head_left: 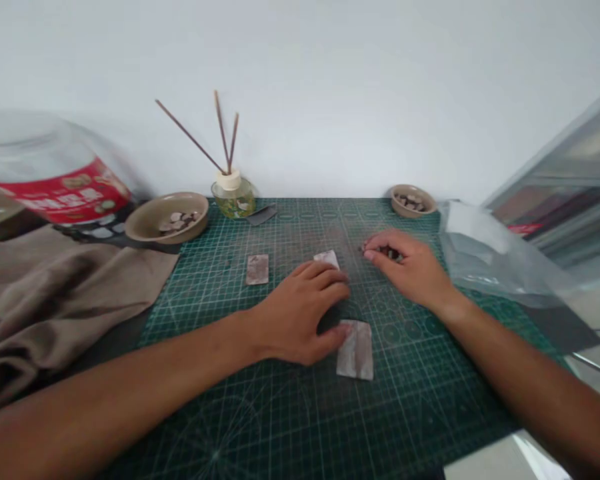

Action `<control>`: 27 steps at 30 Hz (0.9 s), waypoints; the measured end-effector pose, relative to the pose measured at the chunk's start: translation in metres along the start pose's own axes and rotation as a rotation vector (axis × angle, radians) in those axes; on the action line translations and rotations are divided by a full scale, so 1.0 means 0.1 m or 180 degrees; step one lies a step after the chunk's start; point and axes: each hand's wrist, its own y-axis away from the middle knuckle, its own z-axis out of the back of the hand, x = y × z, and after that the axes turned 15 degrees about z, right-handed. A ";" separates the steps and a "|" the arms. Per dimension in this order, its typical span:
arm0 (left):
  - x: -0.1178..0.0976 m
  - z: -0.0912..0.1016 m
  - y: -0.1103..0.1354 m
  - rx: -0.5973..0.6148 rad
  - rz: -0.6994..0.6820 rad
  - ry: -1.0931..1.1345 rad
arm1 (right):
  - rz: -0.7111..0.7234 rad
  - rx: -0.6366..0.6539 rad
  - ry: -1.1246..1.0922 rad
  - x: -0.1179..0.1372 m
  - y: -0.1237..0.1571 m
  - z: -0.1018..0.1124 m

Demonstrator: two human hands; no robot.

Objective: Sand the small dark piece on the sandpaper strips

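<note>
My left hand (300,312) rests palm down on a green cutting mat (260,320), its fingertips lying over the lower edge of a small mottled pale rectangular tile (327,259). Just below its thumb lies a larger tile of the same kind (355,350), and the thumb tip nearly touches it. A third tile (257,269) lies apart, to the left. My right hand (410,267) is curled at the far side of the mat, pinching small dark chips (391,253) between fingers and thumb.
A tan bowl of chips (167,217) and a smaller one (413,201) stand at the mat's far corners. Beyond are a reed diffuser (233,195) and a dark flat piece (261,215). A brown cloth (55,300), a large red-labelled jar (55,173) and a plastic bag (490,253) flank the mat.
</note>
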 end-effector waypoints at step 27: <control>-0.49 -0.44 -0.20 -0.0265 0.0981 0.0227 | -0.0174 -0.0473 0.0027 -0.13 0.46 -0.14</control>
